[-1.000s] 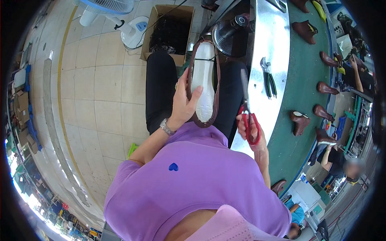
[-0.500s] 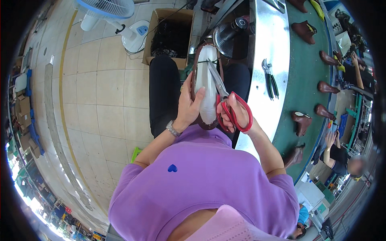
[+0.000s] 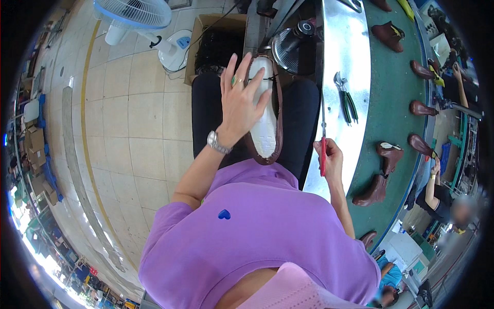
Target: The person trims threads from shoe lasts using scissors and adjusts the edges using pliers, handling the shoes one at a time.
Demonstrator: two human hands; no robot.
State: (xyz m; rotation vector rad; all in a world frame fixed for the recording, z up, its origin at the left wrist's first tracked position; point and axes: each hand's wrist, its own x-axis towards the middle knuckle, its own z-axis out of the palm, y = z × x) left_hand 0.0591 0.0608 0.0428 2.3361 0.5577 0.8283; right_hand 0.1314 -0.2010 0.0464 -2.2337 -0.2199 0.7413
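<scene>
A brown leather shoe upper lies sole up across my lap, its white insole facing me. A dark thread or tie crosses the insole near its far end. My left hand, with a ring and a wristwatch, is over the shoe's left side, fingers spread; the fingertips reach the insole near the tie. Off to the right, beside the metal bench edge, my right hand grips red-handled scissors, seen edge-on with the blades pointing away from me.
Pliers with green handles lie on the metal bench top. Beyond it, a green conveyor belt carries several brown shoes and boots. A cardboard box with black material and a white-blue fan stand ahead. Other people are at the far right.
My right hand has drawn the scissors away from the shoe, to the right and toward the bench. My left hand has moved forward and spread its fingers. Shoes on the belt have shifted.
</scene>
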